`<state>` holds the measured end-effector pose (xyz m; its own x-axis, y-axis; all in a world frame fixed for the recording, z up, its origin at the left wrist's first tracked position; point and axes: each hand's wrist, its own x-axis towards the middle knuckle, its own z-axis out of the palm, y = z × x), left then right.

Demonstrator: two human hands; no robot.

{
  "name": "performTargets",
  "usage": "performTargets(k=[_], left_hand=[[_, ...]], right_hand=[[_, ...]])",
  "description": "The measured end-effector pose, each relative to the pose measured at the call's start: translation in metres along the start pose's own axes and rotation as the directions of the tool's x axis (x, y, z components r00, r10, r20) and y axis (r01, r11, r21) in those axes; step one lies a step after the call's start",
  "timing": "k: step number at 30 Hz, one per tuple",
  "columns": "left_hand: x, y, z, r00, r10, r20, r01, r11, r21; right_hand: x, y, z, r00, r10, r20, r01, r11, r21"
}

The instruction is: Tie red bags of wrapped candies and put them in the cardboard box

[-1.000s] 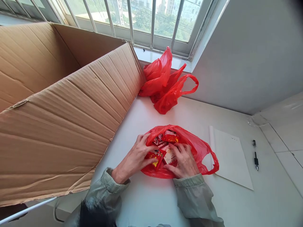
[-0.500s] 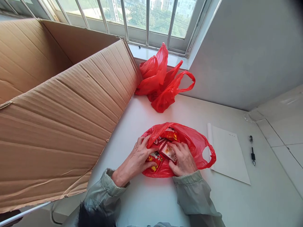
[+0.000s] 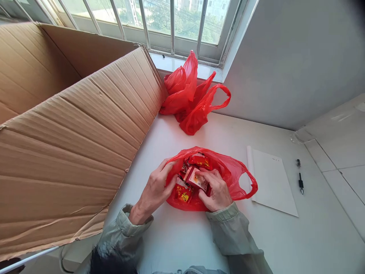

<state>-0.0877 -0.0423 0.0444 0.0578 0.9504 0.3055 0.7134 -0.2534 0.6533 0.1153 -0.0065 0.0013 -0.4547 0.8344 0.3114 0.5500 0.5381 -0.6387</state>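
A red plastic bag [image 3: 234,173] lies open on the white table [image 3: 285,236] in front of me, filled with several small red packets [image 3: 199,160]. My left hand [image 3: 155,188] grips the bag's left edge, fingers curled over the plastic. My right hand [image 3: 214,190] is inside the bag's mouth, pinching a small red-and-white packet [image 3: 195,178] between thumb and fingers. Another red packet with gold print [image 3: 182,194] lies just below it, inside the bag.
A big open cardboard box [image 3: 71,144] fills the left side, its flap leaning over the table. More red plastic bags [image 3: 191,99] are heaped by the window sill. A white sheet of paper [image 3: 270,180] and a pen [image 3: 300,180] lie to the right.
My right hand has lifted a red-and-white packet a little higher in the bag. My left hand has slid from the packets to the bag's left edge and pulled it up.
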Motion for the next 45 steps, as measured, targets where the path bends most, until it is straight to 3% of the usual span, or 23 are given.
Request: performTargets(k=[5,9,16,21,28,32,35,41,45], left_hand=[[0.001,0.001,0.0,0.997,0.026,-0.069,-0.023,0.999,0.039],[0.004,0.0,0.0,0.998,0.017,-0.053,-0.014,0.999,0.051],[0.002,-0.002,0.001,0.994,-0.024,-0.111,0.03,0.998,0.046],[0.001,-0.004,0.0,0.978,-0.024,-0.207,0.041,0.996,0.074],[0.001,-0.004,0.002,0.981,-0.03,-0.194,0.049,0.995,0.092],[0.001,-0.005,0.004,0.976,-0.048,-0.212,0.066,0.995,0.078],[0.0,-0.005,0.005,0.973,-0.055,-0.223,0.069,0.996,0.056],[-0.002,-0.004,0.004,0.973,-0.022,-0.23,0.035,0.998,0.055],[0.0,-0.004,0.004,0.975,-0.013,-0.223,0.032,0.996,0.085]], right_hand=[[0.004,-0.015,0.013,0.994,-0.095,0.051,0.097,0.994,-0.042],[0.005,-0.008,0.004,0.989,-0.145,0.03,0.147,0.988,-0.057],[-0.003,0.039,-0.021,0.995,0.059,-0.075,-0.082,0.929,-0.36],[-0.003,0.041,-0.018,0.99,0.131,-0.056,-0.142,0.86,-0.49],[-0.003,0.034,-0.024,0.986,0.162,-0.045,-0.164,0.869,-0.468],[-0.005,0.03,-0.029,0.978,0.2,0.058,-0.175,0.939,-0.295],[-0.004,0.021,-0.032,0.974,0.214,0.072,-0.196,0.96,-0.199],[0.015,0.004,-0.029,0.999,0.042,0.032,-0.037,0.988,-0.151],[0.039,-0.002,-0.014,0.983,-0.08,0.164,0.109,0.979,-0.173]])
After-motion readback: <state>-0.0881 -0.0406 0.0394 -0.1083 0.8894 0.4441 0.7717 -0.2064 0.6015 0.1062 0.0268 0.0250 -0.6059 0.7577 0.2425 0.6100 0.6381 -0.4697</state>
